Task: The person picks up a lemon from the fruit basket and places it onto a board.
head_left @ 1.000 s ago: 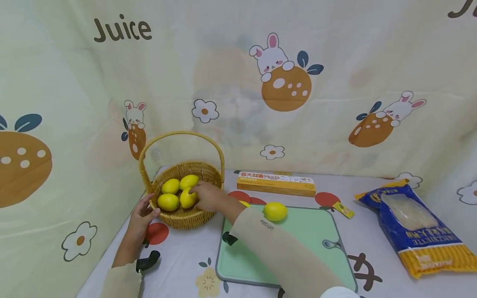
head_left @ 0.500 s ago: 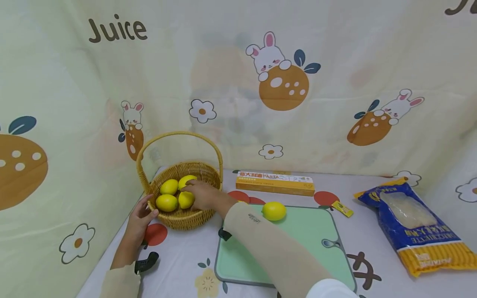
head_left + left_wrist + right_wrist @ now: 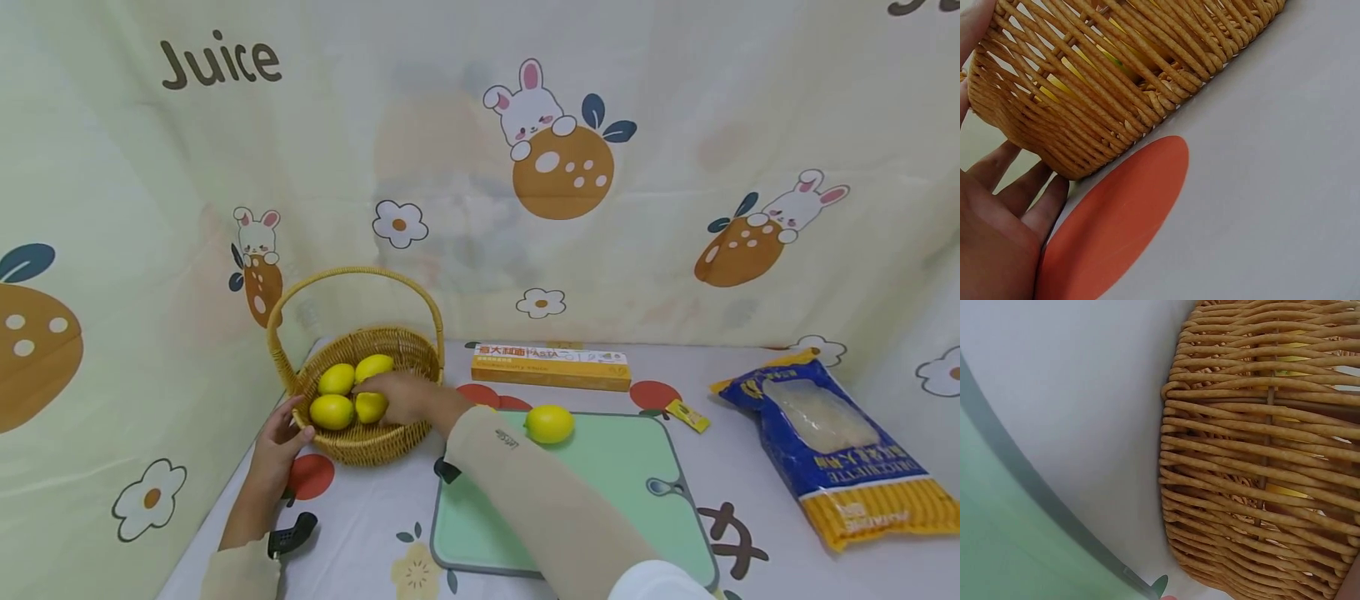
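A wicker basket (image 3: pixel 378 454) with a tall arched handle stands at the left of the table, several yellow lemons (image 3: pixel 332 412) lying in it. My left hand (image 3: pixel 276 446) holds its left rim, thumb at the rim and the other fingers against the outer wall; the left wrist view shows this wall (image 3: pixel 1104 94) close up. Inside the basket, my right hand (image 3: pixel 401 396) reaches over the front right lemon (image 3: pixel 371 408), its fingertips among the fruit. Whether it grips that lemon is hidden. The right wrist view shows mostly the basket's outer weave (image 3: pixel 1222 450).
A green cutting board (image 3: pixel 600 492) lies under my right sleeve, with one lemon (image 3: pixel 550 424) at its back edge. Behind it is a pasta box (image 3: pixel 551 368). A small yellow sachet (image 3: pixel 687 415) and a blue pasta bag (image 3: pixel 832 450) lie to the right.
Within the basket, my right hand has shifted slightly left, from the side of the front right lemon to over it. My left hand keeps its place on the rim. The head view has turned slightly.
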A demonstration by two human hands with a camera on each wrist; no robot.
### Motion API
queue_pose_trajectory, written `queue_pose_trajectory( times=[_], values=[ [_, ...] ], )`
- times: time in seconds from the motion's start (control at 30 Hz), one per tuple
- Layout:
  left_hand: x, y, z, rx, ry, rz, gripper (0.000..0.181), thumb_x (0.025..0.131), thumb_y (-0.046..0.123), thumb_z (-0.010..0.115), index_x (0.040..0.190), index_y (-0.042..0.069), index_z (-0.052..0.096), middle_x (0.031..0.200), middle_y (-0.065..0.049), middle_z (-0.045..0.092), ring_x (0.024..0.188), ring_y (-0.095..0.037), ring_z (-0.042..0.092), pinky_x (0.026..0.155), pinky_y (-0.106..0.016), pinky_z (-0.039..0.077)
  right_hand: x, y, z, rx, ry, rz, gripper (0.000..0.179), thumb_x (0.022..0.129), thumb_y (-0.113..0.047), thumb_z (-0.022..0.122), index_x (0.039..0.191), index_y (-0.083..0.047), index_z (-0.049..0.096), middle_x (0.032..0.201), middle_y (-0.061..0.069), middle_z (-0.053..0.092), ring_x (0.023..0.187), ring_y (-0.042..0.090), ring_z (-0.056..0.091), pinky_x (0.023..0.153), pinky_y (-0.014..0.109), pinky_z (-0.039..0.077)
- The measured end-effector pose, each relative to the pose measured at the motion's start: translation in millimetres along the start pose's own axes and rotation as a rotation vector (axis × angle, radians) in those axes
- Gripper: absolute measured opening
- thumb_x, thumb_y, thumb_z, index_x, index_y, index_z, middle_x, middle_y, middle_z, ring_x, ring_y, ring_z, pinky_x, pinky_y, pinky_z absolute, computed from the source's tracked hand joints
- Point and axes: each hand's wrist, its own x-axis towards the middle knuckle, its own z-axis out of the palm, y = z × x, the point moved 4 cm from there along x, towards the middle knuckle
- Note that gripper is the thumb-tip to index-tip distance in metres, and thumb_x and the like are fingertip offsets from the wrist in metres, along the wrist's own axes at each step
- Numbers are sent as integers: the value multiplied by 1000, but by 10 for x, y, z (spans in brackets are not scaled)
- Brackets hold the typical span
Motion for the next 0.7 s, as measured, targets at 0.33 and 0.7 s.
queue_pose_trajectory(
  times=[0.33,0.7],
  values=[
    [10,-11,-14,25,12,-25,60,97,19,61,151,14,34,160,-8,21,142,-34,26,99,-23,40,21,23,19,-41,18,20,54,89,-7,67,137,-29,57,137,-2,46,120,13,46,99,29,42],
    [1,-7,-8,7,11,-14,58,98,16,60,150,11,33,159,-9,22,142,-35,26,94,-18,42,36,25,44,-102,11,50,47,91,-20,69,136,-29,59,137,-1,49,124,16,46,105,35,38]
  ],
)
